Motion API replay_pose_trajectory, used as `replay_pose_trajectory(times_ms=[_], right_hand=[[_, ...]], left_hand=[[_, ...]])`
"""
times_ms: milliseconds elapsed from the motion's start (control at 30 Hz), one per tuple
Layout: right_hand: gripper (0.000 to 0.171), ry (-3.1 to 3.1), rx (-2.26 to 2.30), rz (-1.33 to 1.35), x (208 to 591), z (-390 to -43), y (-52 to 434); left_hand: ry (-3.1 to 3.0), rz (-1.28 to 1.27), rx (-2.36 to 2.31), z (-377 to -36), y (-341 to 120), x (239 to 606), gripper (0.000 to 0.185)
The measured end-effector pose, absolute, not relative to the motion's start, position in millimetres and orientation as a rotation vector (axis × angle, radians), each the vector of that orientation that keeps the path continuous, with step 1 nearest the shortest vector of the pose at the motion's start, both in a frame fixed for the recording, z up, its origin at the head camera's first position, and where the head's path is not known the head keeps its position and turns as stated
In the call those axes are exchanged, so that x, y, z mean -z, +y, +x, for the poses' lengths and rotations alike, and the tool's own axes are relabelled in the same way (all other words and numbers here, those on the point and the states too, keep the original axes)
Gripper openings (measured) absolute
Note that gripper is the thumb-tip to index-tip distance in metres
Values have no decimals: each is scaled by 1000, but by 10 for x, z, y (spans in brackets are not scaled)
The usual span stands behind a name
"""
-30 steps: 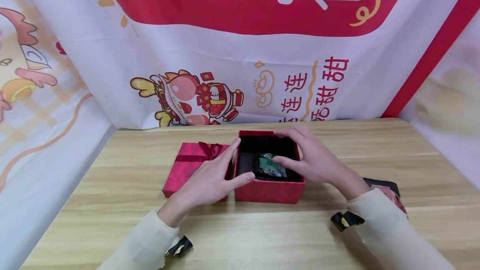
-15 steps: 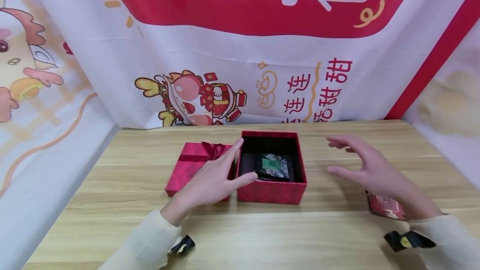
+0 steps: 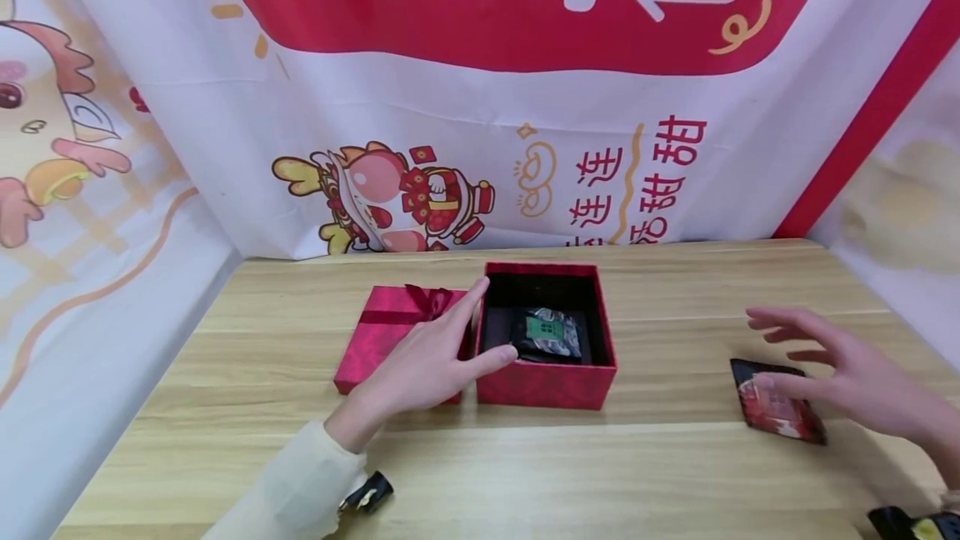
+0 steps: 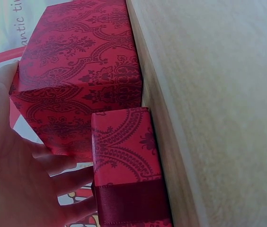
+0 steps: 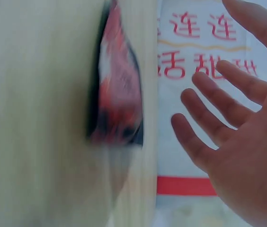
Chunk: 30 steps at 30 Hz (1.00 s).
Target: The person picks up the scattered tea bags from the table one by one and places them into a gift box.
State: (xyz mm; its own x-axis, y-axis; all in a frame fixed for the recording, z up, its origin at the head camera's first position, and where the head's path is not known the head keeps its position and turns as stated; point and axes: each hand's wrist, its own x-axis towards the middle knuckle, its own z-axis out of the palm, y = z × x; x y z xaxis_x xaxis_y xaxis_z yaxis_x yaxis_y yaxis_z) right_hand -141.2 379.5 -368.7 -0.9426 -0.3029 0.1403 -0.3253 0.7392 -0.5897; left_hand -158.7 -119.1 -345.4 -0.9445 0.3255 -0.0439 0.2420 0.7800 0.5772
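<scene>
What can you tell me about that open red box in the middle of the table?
The red box is square, of patterned paper-covered card, its lid off, its inside lined black. It stands upright on the wooden table. Inside lies a dark, shiny packet with a green label. The left hand grips its left wall, thumb over the rim. The ribboned red lid lies just beside it on the left.
</scene>
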Motion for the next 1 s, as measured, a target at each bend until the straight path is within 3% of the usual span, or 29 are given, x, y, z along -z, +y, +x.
replay_pose_trajectory(times_ms=[333, 1000], right_hand=[[79, -2984, -880, 486, 3874, -1350, 4086], [86, -3059, -713, 573, 4048, -1345, 4112]], left_hand=[[2835, 445, -885, -1583, -1200, 3454, 101], [2826, 449, -891, -1581, -1186, 3460, 100]])
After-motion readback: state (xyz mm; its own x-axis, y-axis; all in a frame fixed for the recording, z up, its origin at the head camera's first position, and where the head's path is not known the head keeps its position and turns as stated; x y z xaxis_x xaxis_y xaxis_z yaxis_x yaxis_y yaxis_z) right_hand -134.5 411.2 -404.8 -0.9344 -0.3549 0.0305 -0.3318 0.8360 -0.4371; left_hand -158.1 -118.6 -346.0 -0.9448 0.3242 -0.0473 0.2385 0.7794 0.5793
